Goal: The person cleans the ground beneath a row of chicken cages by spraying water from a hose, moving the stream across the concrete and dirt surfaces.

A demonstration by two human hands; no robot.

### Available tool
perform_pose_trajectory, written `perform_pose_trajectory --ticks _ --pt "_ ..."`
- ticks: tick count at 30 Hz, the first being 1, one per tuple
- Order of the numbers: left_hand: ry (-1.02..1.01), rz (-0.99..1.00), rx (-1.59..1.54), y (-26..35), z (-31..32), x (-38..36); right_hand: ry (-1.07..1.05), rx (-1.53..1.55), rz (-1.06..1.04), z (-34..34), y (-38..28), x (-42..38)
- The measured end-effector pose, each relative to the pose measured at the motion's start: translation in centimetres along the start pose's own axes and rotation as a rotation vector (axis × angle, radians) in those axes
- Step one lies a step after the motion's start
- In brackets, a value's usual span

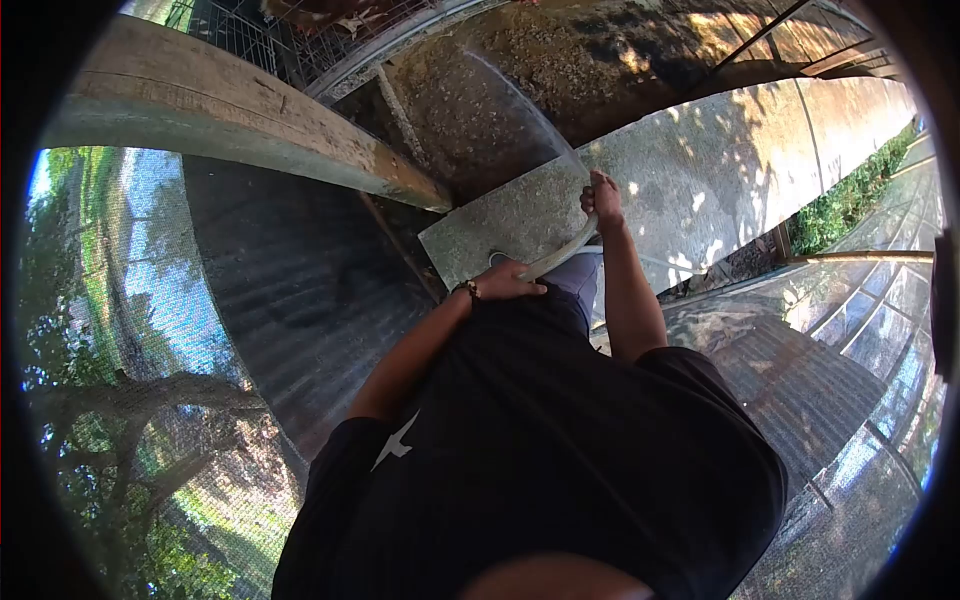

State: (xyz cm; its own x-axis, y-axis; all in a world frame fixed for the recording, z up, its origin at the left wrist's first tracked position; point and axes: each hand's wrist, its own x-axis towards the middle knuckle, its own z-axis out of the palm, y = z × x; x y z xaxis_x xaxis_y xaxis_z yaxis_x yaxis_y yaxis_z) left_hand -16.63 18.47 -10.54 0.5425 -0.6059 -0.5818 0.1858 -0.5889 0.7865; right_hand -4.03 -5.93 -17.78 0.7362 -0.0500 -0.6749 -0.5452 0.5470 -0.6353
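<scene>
A pale, flexible hose (565,250) curves between my two hands. My right hand (604,200) is closed round its upper end, and a stream of water (530,107) shoots from there up and to the left onto the wet, dirty ground (460,110). Lower down, my left hand (505,281), with a bracelet at the wrist, is wrapped round the hose close to my waist. Both hands are over the near part of a concrete ledge (520,215). Where the hose runs beyond my left hand is hidden.
A thick wooden beam (240,105) slants across the upper left. Behind it is a wire cage (250,35) with a brown animal (330,12) partly in view. Dark corrugated sheeting (300,290) stands at the left, and netting (850,300) hangs at the right.
</scene>
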Motion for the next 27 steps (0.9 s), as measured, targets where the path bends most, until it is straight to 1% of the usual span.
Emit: perform_pose_trajectory --ticks 5,8,11,12,17,20,22,25,27 --pt "-0.053 -0.046 -0.009 0.2 -0.4 0.2 0.093 -0.054 0.043 -0.8 0.9 0.9" --pt "-0.046 -0.094 -0.030 0.9 -0.6 -0.2 0.137 -0.073 0.053 -1.5 1.5 1.5" --pt "0.049 -0.016 -0.104 1.2 -0.3 -0.5 0.160 -0.068 0.050 -2.1 1.9 1.9" --pt "0.035 -0.027 -0.102 1.2 -0.4 -0.4 0.163 -0.069 0.046 -2.1 1.9 1.8" --pt "-0.021 -0.101 -0.028 0.1 -0.4 0.4 0.082 -0.013 -0.004 -2.3 1.8 1.4" --pt "0.004 -0.042 -0.028 -0.7 0.1 0.8 0.080 0.002 -0.021 -1.8 1.4 0.9" --pt "0.009 -0.042 -0.048 -0.1 -0.1 0.5 0.057 -0.002 -0.015 -2.3 1.6 1.4" --pt "-0.021 -0.088 -0.075 1.3 -0.7 -0.2 0.111 -0.027 -0.041 -2.1 1.7 1.3" --pt "-0.029 -0.112 -0.072 1.7 -0.8 -0.4 0.072 -0.021 -0.033 -2.1 1.5 1.1"
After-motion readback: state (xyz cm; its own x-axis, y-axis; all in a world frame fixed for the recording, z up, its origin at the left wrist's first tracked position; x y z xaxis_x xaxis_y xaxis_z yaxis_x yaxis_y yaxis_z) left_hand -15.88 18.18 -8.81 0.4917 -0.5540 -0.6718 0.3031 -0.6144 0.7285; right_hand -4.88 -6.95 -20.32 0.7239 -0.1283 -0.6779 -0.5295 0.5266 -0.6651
